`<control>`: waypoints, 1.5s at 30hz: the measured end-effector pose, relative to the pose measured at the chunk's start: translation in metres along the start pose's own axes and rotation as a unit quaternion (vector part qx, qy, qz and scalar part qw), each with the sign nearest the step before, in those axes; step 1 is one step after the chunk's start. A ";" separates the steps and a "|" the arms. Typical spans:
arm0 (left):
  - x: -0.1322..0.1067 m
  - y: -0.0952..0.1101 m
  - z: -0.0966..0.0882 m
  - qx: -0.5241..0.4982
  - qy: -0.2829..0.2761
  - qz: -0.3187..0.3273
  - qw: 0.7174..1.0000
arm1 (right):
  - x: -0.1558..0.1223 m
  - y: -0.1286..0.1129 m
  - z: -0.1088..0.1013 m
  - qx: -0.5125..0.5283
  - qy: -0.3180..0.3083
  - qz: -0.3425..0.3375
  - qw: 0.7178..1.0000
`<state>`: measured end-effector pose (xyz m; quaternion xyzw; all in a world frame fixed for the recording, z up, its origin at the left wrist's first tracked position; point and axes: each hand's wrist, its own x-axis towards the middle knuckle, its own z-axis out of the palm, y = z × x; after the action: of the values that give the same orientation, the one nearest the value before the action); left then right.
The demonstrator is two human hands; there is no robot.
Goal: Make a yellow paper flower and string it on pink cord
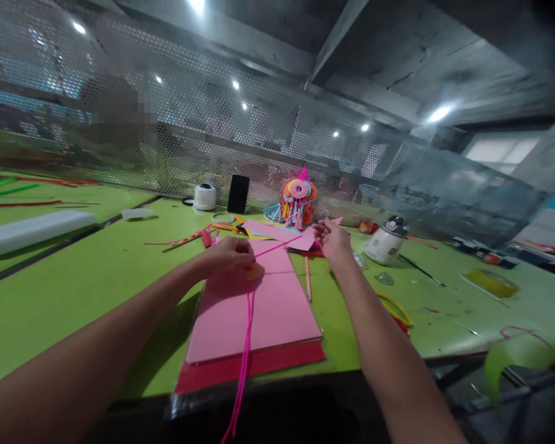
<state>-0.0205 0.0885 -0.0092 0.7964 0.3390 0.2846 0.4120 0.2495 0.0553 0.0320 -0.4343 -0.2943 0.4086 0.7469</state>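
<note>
My left hand [235, 258] is closed above the pink paper sheets [277, 308], pinching a pink cord. A small orange-yellow piece [255, 271] shows just under its fingertips; its exact kind is unclear. From that hand the pink cord [277, 246] runs taut to my right hand [332, 239], whose fingers are closed on its far end. Loose pink strands [245, 364] trail down from the left hand, over the paper and past the table's front edge. Red paper [282, 362] sticks out beneath the pink sheets.
A colourful tasselled paper ornament [298, 196] stands at the back beside a black phone [238, 193] and a white roll [205, 197]. To the right are a white bottle-like container [386, 240], yellow-handled scissors [395, 308] and a thin brush [423, 271]. A perforated screen [203, 123] borders the green table [97, 271].
</note>
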 end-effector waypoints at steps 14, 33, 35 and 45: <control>-0.009 0.048 0.015 -0.125 0.102 0.107 0.981 | -0.059 -0.012 0.037 0.019 -0.251 -0.022 0.968; -0.017 0.054 0.024 -0.243 0.040 0.030 0.969 | -0.045 0.013 0.037 -0.009 -0.205 -0.059 0.977; -0.017 0.054 0.024 -0.233 0.063 0.028 0.970 | -0.047 0.014 0.038 -0.024 -0.175 -0.065 0.982; -0.007 0.042 0.018 -0.240 0.186 0.030 0.952 | -0.033 0.008 0.032 0.029 -0.036 -0.044 0.998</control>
<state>0.0015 0.0565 0.0166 0.6164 0.3075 0.5132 0.5120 0.2051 0.0421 0.0359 -0.3841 -0.3276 0.3994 0.7652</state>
